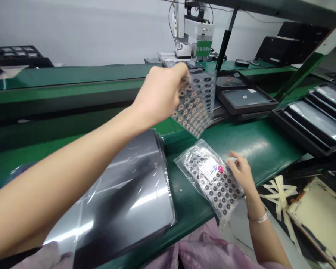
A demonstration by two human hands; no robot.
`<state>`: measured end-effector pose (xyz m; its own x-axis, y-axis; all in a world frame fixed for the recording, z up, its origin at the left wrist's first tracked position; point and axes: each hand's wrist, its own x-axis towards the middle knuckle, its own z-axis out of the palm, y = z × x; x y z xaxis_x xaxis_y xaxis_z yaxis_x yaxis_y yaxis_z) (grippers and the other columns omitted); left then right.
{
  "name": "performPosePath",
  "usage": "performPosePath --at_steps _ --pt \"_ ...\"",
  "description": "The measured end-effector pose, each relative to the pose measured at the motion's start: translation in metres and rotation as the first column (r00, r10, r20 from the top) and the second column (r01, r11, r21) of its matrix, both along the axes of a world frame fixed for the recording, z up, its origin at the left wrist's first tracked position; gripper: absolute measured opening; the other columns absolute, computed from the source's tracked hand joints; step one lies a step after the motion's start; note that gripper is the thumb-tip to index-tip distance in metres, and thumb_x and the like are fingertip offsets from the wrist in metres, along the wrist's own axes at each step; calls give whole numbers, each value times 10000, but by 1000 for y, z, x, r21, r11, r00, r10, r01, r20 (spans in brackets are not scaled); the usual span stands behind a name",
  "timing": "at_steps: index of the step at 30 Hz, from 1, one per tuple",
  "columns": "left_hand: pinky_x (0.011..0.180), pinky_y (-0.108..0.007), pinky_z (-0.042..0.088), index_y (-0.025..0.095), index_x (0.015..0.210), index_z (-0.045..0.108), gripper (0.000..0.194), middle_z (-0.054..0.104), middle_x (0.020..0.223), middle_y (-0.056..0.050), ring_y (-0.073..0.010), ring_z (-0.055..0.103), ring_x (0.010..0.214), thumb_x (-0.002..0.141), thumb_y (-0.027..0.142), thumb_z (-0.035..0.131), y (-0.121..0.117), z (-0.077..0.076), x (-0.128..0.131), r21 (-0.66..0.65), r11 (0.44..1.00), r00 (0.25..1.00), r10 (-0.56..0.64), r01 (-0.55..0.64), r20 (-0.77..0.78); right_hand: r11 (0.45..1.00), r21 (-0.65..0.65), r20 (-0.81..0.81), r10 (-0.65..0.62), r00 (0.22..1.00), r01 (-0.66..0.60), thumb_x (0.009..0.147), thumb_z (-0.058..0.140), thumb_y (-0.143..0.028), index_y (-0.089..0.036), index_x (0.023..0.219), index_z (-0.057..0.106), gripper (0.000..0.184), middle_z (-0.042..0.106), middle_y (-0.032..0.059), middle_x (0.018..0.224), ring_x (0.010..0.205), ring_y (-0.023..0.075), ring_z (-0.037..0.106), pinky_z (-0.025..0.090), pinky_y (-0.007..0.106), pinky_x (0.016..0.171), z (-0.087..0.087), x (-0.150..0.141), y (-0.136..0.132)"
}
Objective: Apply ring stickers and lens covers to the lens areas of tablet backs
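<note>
My left hand (161,95) is raised above the green bench and closed on the top edge of a clear tray (197,106) filled with small ring-shaped parts, which hangs tilted in the air. My right hand (240,172) rests with its fingers on the right edge of a clear plastic bag (210,177) that holds another tray of dark rings, a white label and a pink sticker. That bag lies flat on the bench near its front edge.
A stack of flat panels in shiny plastic wrap (123,194) lies at the left. Black trays with screens (245,99) stand behind, more trays (319,119) at the right. A machine (197,33) stands at the back. A taped cardboard piece (316,213) lies lower right.
</note>
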<state>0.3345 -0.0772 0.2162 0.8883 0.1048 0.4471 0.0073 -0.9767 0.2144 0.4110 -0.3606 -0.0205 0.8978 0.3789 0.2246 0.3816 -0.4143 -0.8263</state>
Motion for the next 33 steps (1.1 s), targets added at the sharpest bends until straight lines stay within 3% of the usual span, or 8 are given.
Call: performPosePath --at_steps 7,10,14,19,22,27,29,33 --pt "822 -256 450 180 892 558 160 656 910 5 -147 618 886 851 65 453 -58 -18 34 -375 846 923 -313 378 225 793 594 -280 46 959 136 738 521 -658 -256 926 544 444 568 24 836 628 146 470 408 291 535 53 -2 -15" --pt "806 -246 475 189 1129 492 234 659 983 1 -143 628 919 918 169 393 -69 -42 47 -464 787 898 -439 407 42 787 507 -277 -237 931 352 699 596 -562 -239 752 432 367 396 -57 646 512 97 354 348 242 477 50 7 -35" --pt "873 -269 468 104 1287 391 363 612 1186 -130 -193 594 1075 941 213 396 -57 -90 51 -273 950 800 -281 153 -530 783 278 -224 -510 830 556 684 598 -552 -212 748 445 379 390 -60 600 498 100 343 361 271 497 18 22 -60" --pt "807 -385 523 114 956 625 206 670 982 -79 -202 647 904 856 295 616 -35 -152 43 -142 987 552 -158 71 -819 725 -83 27 -684 729 684 654 637 -553 -90 1088 553 640 548 192 1029 1051 386 467 347 548 885 -9 2 -78" --pt "789 -374 522 120 894 642 159 677 945 -78 -202 645 894 838 267 623 -36 -157 41 -169 980 545 -199 105 -815 790 -198 135 -564 814 580 759 542 -568 -111 1200 531 635 517 212 1175 1127 385 455 349 537 927 -13 -31 -71" --pt "729 -315 507 137 842 662 167 707 913 -110 -247 664 887 808 244 540 -48 -114 46 -329 927 641 -365 180 -675 905 -417 156 -17 988 81 874 451 -553 -178 1255 521 539 520 182 1264 1143 338 503 430 481 908 -27 -71 -35" --pt "685 -276 521 170 870 656 191 719 929 -62 -198 682 819 833 280 505 -50 -98 45 -590 783 520 -593 197 -615 902 -423 195 3 981 82 900 435 -513 -185 1334 450 544 464 184 1341 1222 341 449 397 500 964 -32 -72 -22" --pt "824 -304 538 212 1138 625 392 631 1235 -20 -208 642 1046 776 151 488 -51 -83 34 -984 178 262 -949 -5 -173 952 -301 157 -17 987 64 895 450 -453 -141 1442 258 658 325 200 1450 1343 340 306 335 535 1033 -34 -57 -13"
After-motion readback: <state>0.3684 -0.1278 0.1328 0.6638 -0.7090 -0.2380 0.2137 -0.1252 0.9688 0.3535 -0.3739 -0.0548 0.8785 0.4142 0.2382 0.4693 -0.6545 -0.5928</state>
